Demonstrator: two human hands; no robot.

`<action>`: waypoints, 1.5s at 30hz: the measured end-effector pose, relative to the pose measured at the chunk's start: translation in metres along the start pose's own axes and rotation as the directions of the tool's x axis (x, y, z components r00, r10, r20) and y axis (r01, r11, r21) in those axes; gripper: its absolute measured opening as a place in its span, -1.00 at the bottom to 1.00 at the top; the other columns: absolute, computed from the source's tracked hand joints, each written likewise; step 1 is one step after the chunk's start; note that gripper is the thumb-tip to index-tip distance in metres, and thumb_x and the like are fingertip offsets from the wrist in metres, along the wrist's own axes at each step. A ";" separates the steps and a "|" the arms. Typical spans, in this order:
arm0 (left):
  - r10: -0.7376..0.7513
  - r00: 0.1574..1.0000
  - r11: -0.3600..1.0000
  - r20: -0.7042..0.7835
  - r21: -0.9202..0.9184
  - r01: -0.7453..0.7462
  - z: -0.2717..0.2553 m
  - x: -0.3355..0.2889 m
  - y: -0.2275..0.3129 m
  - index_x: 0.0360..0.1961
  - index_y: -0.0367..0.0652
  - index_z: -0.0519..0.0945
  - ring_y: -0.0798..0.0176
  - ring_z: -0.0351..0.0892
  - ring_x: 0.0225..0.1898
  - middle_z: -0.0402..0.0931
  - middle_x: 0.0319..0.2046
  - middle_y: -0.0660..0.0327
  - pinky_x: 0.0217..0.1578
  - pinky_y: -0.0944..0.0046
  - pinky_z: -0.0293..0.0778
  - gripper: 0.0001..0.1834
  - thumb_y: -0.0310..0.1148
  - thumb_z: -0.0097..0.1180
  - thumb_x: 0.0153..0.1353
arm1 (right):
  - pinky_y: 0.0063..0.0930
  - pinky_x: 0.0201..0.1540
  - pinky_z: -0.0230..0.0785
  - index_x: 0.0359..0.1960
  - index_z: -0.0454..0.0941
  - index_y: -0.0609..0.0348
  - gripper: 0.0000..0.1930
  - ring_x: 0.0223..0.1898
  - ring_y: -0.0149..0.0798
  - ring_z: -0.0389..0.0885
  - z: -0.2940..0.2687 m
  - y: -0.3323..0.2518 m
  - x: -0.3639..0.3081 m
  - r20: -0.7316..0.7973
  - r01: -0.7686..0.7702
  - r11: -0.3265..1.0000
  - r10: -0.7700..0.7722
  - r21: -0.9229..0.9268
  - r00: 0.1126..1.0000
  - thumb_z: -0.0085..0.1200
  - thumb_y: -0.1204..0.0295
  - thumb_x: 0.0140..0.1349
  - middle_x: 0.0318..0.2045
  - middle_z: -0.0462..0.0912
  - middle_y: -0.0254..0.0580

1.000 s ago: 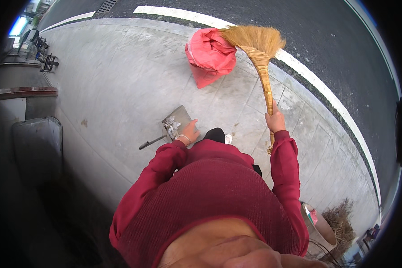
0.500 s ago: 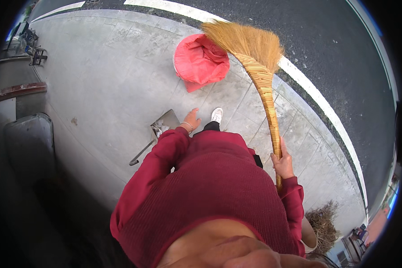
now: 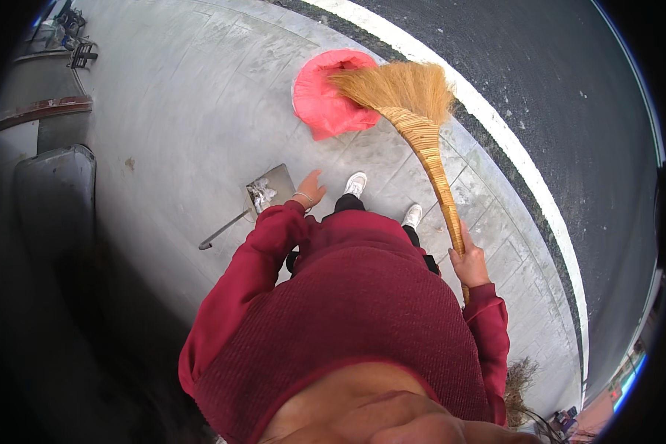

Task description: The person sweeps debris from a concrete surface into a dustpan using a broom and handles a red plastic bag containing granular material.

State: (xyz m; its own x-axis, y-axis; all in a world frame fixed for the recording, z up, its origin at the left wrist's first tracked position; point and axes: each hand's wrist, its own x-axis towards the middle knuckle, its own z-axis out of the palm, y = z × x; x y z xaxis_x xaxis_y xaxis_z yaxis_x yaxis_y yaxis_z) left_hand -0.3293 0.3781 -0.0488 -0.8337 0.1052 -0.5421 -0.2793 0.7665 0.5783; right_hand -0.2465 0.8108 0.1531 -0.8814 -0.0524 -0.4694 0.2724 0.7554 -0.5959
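Right hand (image 3: 470, 263) grasps a straw broom (image 3: 431, 148) by its narrow end, seemingly the best hold: likely light, springy; left hand (image 3: 311, 189) empty above pavement (image 3: 192, 111).

Sack (image 3: 320, 115) ahead of shoes (image 3: 356, 183), dustpan (image 3: 280, 180) left, broom (image 3: 424, 140) right; road (image 3: 555, 89) beyond.

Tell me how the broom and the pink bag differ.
Colour: the broom is straw-yellow, while the pink bag is one bright colour all over.
Shape: the broom is long and slim, flaring into a fan of bristles; the pink bag is squat and wrinkled, with a wide open mouth.
Support: the broom is gripped in the right hand; the pink bag sits on the pavement.
Shared: both lie ahead of the person.
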 end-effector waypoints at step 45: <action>-0.665 0.732 0.683 -0.150 -0.520 0.514 0.393 -0.411 0.050 0.04 -0.17 0.32 0.06 0.52 -0.17 0.52 -0.22 -0.01 -0.13 0.22 0.40 -0.48 -0.23 0.05 0.04 | -0.12 -0.16 0.35 0.17 0.10 0.27 -0.33 -0.27 0.16 0.52 -0.062 0.120 0.024 0.202 0.500 0.772 -0.458 -0.393 0.866 -0.06 0.52 -0.09 -0.38 0.52 0.31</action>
State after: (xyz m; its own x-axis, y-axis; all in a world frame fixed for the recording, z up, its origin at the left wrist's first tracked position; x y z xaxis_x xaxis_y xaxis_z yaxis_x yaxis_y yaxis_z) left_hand 0.1868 0.6225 -0.0368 -0.4958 -0.5280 -0.6895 -0.8665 0.2481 0.4330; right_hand -0.2585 0.9401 0.1110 -0.8097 -0.5233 -0.2656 -0.3819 0.8135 -0.4386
